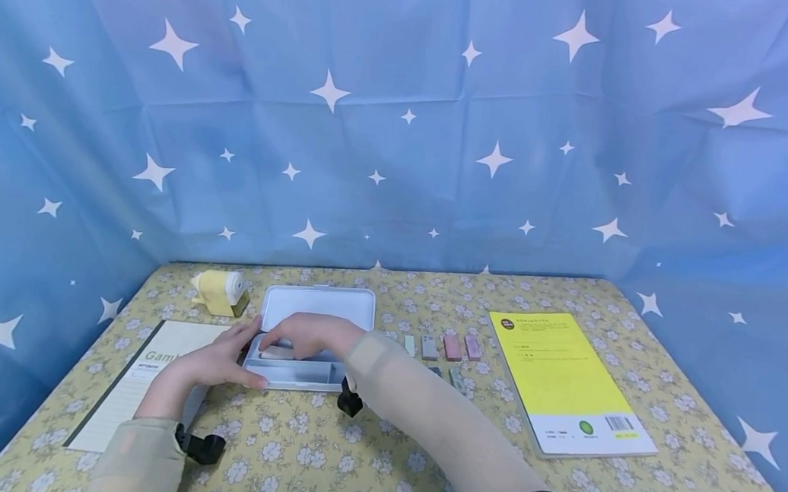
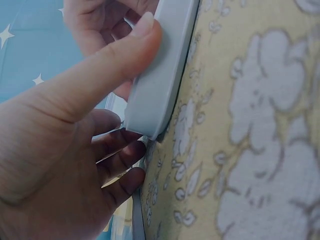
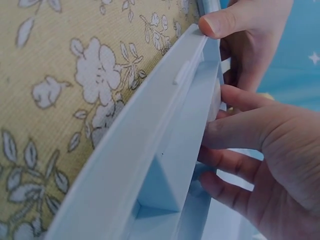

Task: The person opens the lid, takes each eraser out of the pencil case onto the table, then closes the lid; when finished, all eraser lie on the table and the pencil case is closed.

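Pale grey plastic pencil case (image 1: 304, 346), lid up, lower centre-left of the head view on the floral tablecloth (image 1: 379, 458). Left hand (image 1: 217, 359) grips its left end, thumb on the front rim. Right hand (image 1: 308, 335) reaches inside, fingers loosely bent; whether they hold anything, cannot tell.

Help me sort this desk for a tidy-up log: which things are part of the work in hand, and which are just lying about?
In hand:
pencil case, lid open
left hand, gripping its left end
right hand, reaching inside it

Lying about:
erasers
yellow book
notepad
yellow sharpener
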A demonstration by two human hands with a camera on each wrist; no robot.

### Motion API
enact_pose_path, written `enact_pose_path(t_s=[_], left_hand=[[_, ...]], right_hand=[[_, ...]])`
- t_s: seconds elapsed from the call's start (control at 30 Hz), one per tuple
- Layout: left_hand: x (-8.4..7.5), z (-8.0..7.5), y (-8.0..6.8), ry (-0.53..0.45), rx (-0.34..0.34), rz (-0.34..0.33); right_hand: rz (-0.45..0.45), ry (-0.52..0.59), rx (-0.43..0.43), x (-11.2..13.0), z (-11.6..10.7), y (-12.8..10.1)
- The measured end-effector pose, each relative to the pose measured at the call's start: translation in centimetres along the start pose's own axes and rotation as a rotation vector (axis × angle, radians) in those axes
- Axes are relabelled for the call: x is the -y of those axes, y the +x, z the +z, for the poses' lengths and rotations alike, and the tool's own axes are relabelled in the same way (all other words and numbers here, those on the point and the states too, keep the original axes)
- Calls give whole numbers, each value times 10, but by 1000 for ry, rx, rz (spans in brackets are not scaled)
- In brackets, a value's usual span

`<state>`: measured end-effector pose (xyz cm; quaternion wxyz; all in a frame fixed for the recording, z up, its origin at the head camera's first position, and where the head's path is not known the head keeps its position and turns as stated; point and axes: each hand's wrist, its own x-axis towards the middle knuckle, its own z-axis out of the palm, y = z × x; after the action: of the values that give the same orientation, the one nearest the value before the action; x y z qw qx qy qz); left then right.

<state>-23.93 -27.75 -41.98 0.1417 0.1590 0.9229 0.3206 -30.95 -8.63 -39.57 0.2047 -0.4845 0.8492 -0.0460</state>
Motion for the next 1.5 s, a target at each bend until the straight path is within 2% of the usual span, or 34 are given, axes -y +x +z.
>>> enact_pose_path(t_s=[0.3,0.63,0.77,1.2,1.5], left_hand=[[0,1,1,-1,-5,1],[2,2,0,-6,-7,-6],[1,2,0,-2,-10,-5],[-2,3,1,11,-8,-32],[0,2,2,15,0,-26]], right_hand=[[15,84,-24,-4,-4,-10],[2,125,-63,-7,-13,-24],[-7,152,-75,-10,-10,-28],[17,355,-148,-33,2,-52],[20,395,-190,-43,4,-78]])
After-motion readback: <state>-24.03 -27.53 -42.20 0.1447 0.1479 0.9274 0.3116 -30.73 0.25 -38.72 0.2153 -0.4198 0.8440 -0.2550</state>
